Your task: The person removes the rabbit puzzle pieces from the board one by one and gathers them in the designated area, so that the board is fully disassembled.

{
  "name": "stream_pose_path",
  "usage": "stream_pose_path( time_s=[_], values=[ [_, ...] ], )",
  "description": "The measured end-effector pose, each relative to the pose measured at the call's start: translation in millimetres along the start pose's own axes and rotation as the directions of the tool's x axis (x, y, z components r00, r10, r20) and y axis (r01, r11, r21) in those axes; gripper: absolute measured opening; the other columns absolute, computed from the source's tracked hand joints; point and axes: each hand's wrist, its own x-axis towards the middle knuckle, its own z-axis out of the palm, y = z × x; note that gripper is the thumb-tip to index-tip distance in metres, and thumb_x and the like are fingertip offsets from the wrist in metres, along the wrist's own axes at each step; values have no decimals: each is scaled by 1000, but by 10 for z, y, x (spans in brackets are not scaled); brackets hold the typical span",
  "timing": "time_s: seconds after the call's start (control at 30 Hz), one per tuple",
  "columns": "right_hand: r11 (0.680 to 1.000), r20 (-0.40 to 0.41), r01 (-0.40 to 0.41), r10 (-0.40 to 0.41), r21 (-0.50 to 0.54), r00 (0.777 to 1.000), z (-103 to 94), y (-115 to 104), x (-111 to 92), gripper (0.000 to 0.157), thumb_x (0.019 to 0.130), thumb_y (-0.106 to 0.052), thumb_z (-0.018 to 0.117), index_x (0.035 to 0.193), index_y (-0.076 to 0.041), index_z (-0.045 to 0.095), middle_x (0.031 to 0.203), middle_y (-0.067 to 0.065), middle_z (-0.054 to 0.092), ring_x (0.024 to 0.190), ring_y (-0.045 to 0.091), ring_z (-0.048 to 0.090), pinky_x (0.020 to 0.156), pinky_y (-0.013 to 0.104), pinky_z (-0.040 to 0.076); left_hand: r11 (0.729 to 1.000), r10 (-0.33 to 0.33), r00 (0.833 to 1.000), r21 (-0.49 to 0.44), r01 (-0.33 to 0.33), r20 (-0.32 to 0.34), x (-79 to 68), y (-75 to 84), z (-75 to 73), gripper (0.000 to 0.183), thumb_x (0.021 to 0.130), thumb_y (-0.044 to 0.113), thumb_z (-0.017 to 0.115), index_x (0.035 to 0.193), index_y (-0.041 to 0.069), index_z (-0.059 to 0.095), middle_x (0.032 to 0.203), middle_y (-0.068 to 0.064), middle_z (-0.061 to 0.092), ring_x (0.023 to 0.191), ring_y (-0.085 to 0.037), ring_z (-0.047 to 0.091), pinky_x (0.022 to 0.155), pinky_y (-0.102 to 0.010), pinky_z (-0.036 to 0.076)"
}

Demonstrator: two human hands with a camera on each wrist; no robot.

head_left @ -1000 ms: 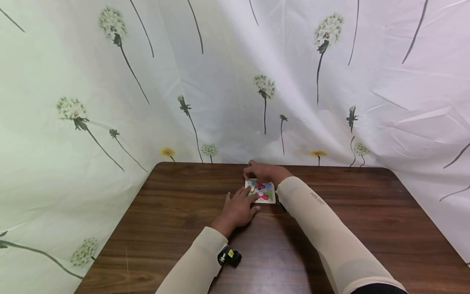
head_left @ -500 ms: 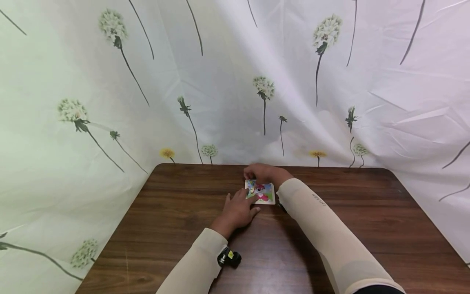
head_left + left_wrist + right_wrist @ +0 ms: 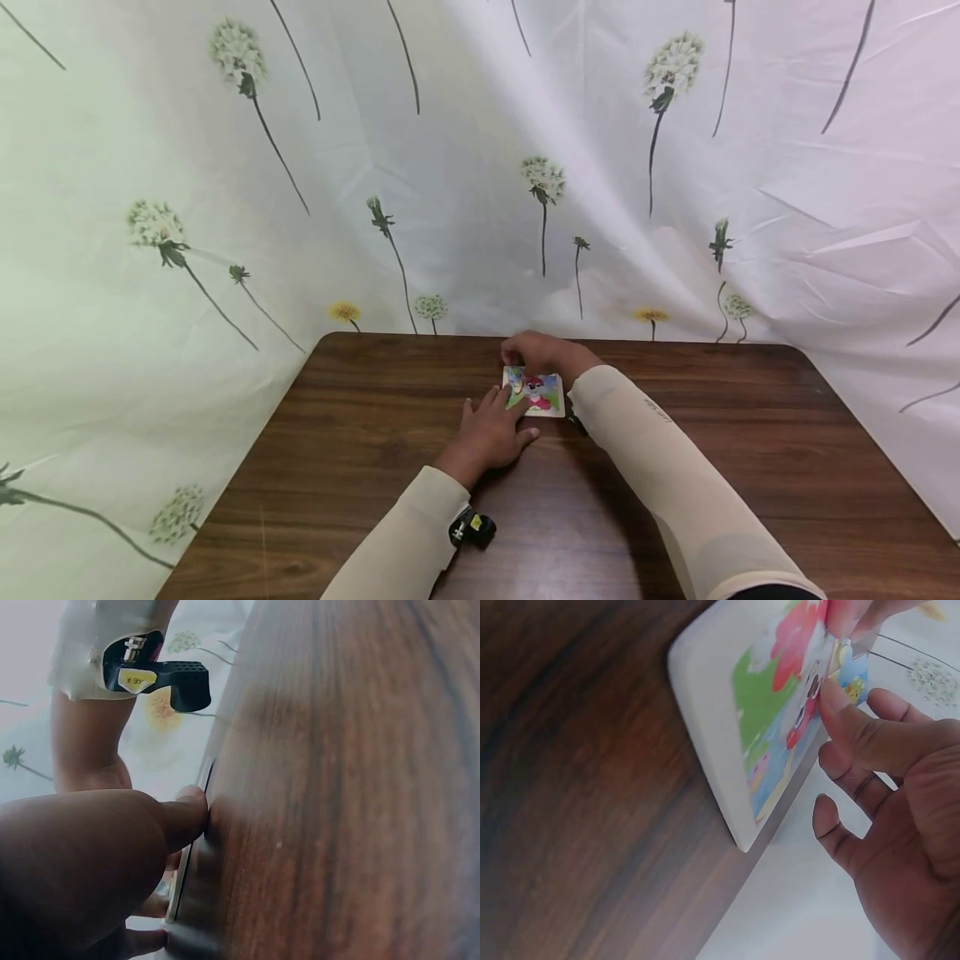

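A small picture puzzle board (image 3: 553, 398) with a pale border and a pink cartoon animal lies flat near the table's far edge. My left hand (image 3: 487, 429) rests at its near left side, with extended fingertips on the picture and the thumb on the table. Across the far side reaches my right hand (image 3: 543, 353), its fingers bent at the far left corner. In the right wrist view, the right thumb and index finger pinch a blue-and-yellow puzzle piece (image 3: 853, 677) at the board's edge. The left wrist view shows the board only as a thin edge (image 3: 180, 885).
The brown wood-grain table (image 3: 360, 433) extends around the board. Behind it hangs a white cloth (image 3: 457, 208) printed with dandelions, close to the far edge. A black wrist camera (image 3: 472, 527) sits on the left sleeve.
A raised finger of my right hand has lowered slightly at the board's far left corner. My left hand stays on the board, and the head view has shifted a little.
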Motion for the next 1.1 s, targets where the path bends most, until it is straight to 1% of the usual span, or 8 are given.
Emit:
stream_pose_path(
  time_s=[0.2, 0.3, 0.4, 0.57, 0.7, 0.9, 0.97, 1.1],
  values=[
    [997, -57, 29, -24, 74, 998, -4, 36, -53, 32, 85, 20, 74, 103, -6, 68, 96, 3, 63, 85, 15, 53, 76, 29, 47, 1000, 5, 1000, -5, -5, 1, -13, 20, -31, 61, 112, 55, 56, 166, 28, 49, 179, -13, 33, 168, -36, 30, 128, -76, 26],
    [993, -90, 65, -57, 96, 994, -5, 62, -75, 27, 88, 20, 71, 101, -4, 69, 92, 5, 63, 80, 15, 51, 73, 29, 46, 1000, 2, 1000, -10, -2, 7, -12, 17, -37, 61, 112, 55, 55, 166, 27, 48, 180, -13, 32, 168, -36, 29, 128, -77, 25],
    [986, -125, 88, -70, 143, 990, -6, 85, -105, 24, 91, 19, 67, 99, -4, 69, 92, 5, 64, 80, 14, 53, 74, 28, 47, 1000, -5, 1000, -11, 5, 9, -10, 16, -38, 61, 112, 54, 55, 166, 27, 48, 180, -13, 32, 168, -37, 28, 128, -77, 24],
    [953, -177, 64, -11, 297, 984, 3, 131, -205, 22, 92, 15, 73, 96, -6, 68, 96, 5, 65, 86, 16, 58, 80, 30, 52, 1000, -4, 1000, -13, 4, 12, -9, 15, -22, 62, 111, 54, 56, 167, 27, 48, 180, -14, 32, 169, -37, 27, 128, -78, 23],
    [925, -218, 66, 19, 375, 976, 39, 186, -312, 14, 99, 7, 73, 99, -6, 69, 99, 7, 67, 89, 17, 60, 82, 31, 53, 1000, -2, 1000, -18, 2, 15, -13, 18, -7, 63, 112, 55, 55, 167, 26, 47, 180, -14, 31, 169, -37, 25, 128, -78, 22],
    [896, -305, 51, 96, 440, 948, 90, 271, -516, 2, 105, -2, 71, 105, -3, 74, 104, 10, 72, 93, 19, 62, 86, 34, 53, 999, 8, 1000, -44, -7, 22, -31, -1, 5, 64, 113, 56, 52, 170, 27, 43, 182, -12, 26, 171, -36, 22, 130, -77, 18],
    [892, -329, 51, 112, 449, 938, 110, 294, -582, 4, 105, -1, 71, 107, -1, 74, 105, 11, 73, 95, 20, 62, 88, 36, 53, 999, 11, 1000, -50, -10, 25, -33, -10, 14, 65, 113, 57, 51, 170, 28, 42, 183, -11, 25, 171, -36, 20, 130, -77, 17],
    [881, -335, 33, 144, 471, 931, 162, 342, -708, 5, 106, -4, 70, 108, -3, 75, 107, 11, 74, 97, 20, 63, 88, 36, 53, 998, 9, 999, -55, -7, 31, -31, -23, 34, 65, 113, 57, 50, 171, 28, 41, 183, -11, 23, 172, -36, 19, 131, -77, 15]
  ],
)
